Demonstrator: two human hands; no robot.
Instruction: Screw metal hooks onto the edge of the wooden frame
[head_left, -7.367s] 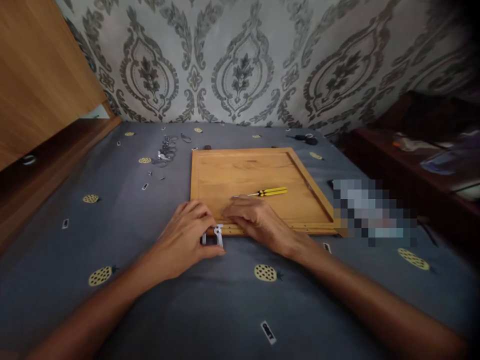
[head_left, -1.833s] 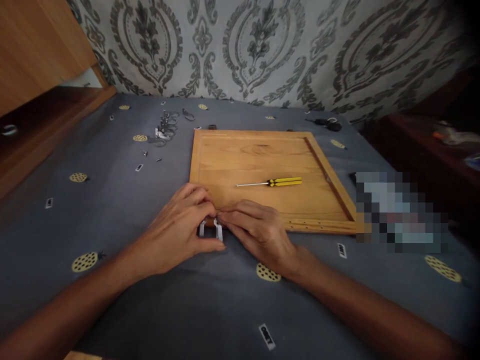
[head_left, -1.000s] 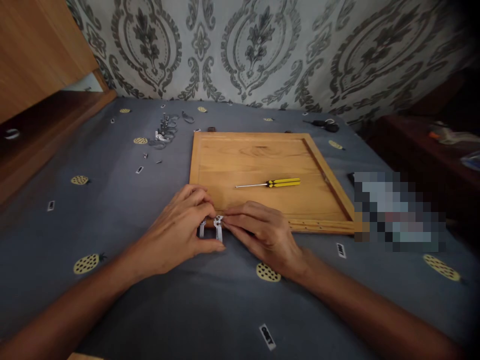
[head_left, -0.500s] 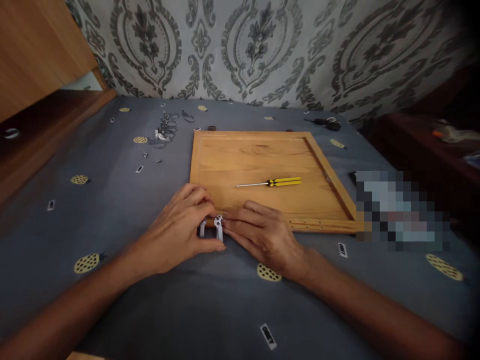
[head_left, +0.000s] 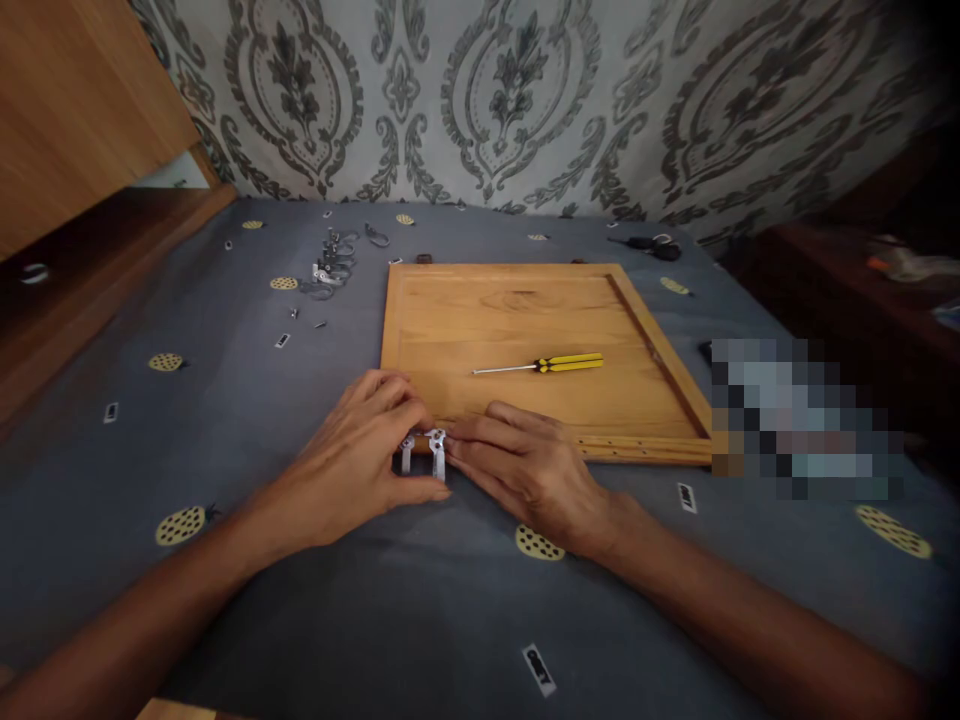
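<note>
A small silver metal bracket (head_left: 439, 455) with two downward legs sits at the near edge of a wooden panel with a raised frame (head_left: 480, 315). My left hand (head_left: 367, 450) is curled around it, fingers over the top and thumb below. From the right, my right hand (head_left: 525, 465) pinches its side with the fingertips together, and the exact contact is partly hidden. A screwdriver (head_left: 566, 363) with a yellow and black handle lies on the panel, its tip pointing left.
Several metal pieces (head_left: 330, 262) lie in a cluster at the back left, with two tiny parts (head_left: 294, 313) nearer. Dark keys (head_left: 656, 246) rest at the back right. A blurred-out object (head_left: 806, 420) is right of the panel. Wooden furniture (head_left: 82, 120) stands at left.
The view has shifted very slightly. The bracket's top looks tipped a little toward the panel edge; both hands keep almost the same place and grip.
</note>
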